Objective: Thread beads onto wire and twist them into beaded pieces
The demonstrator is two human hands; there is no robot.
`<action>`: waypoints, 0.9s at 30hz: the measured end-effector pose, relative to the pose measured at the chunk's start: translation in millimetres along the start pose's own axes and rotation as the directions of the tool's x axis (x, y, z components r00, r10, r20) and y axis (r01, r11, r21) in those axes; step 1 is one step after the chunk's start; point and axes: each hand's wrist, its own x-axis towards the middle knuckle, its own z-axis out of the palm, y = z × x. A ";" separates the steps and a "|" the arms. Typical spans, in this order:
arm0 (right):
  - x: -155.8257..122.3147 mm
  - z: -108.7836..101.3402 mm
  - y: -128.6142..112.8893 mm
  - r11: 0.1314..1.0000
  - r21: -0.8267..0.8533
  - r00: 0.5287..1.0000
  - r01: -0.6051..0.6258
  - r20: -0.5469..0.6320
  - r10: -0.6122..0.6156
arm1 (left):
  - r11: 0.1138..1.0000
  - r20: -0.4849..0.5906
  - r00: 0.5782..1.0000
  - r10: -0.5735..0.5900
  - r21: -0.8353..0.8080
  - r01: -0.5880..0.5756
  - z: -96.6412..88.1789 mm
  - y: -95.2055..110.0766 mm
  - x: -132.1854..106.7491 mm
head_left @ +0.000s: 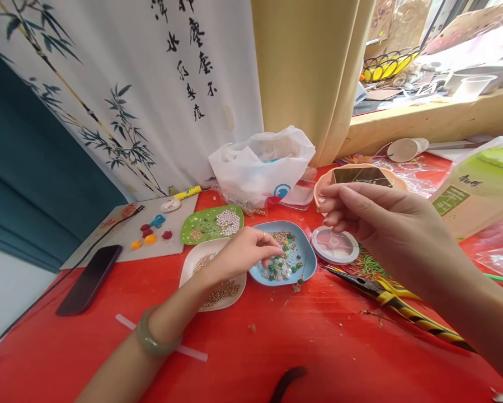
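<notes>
My left hand, with a jade-coloured bangle on the wrist, reaches over the blue dish. Its fingers are drawn together just above the green, white and gold beads lying there; what they pinch is hidden. My right hand is raised above the right side of the table, thumb and forefinger pressed together. Anything between those fingertips is too small to make out. Partly under my left forearm stands a cream dish of gold beads. Behind it, a green tray carries white beads.
Right of the blue dish lie a round spool and black-and-yellow pliers. A white plastic bag stands at the back. On the left are a phone and a grey board with small coloured pieces. A straw lies in front.
</notes>
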 end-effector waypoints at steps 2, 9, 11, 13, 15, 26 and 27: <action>-0.6 -0.2 -3.8 1.000 -0.003 1.000 0.009 -0.004 -0.009 | 0.999 -0.060 0.998 -0.010 0.047 0.012 -6.1 -2.7 1.5; -0.5 -0.1 -9.1 0.999 -0.020 0.999 0.035 0.004 -0.035 | 0.961 -0.305 0.934 0.187 0.252 -0.110 -22.8 1.3 -2.2; -1.1 0.6 -8.6 0.999 -0.021 0.999 0.030 0.016 -0.029 | 0.983 -0.290 0.950 0.115 0.173 -0.066 -21.0 5.3 -4.0; -1.9 1.4 -8.6 0.999 -0.033 0.999 0.021 0.030 -0.020 | 0.995 -0.258 0.962 0.094 0.065 -0.080 -15.3 9.0 -5.4; -3.0 2.2 -9.5 0.999 -0.041 0.999 0.008 0.039 -0.007 | 0.994 -0.202 0.974 0.101 -0.020 -0.107 -6.1 11.8 -6.9; -13.3 8.8 -21.4 0.997 0.067 0.990 0.026 0.133 -0.035 | 0.988 0.088 0.984 0.152 -0.005 -0.152 43.2 17.5 -15.6; -13.1 8.4 -21.9 0.997 0.070 0.990 0.037 0.132 -0.046 | 0.992 0.094 0.989 0.118 -0.054 -0.113 43.1 18.3 -15.8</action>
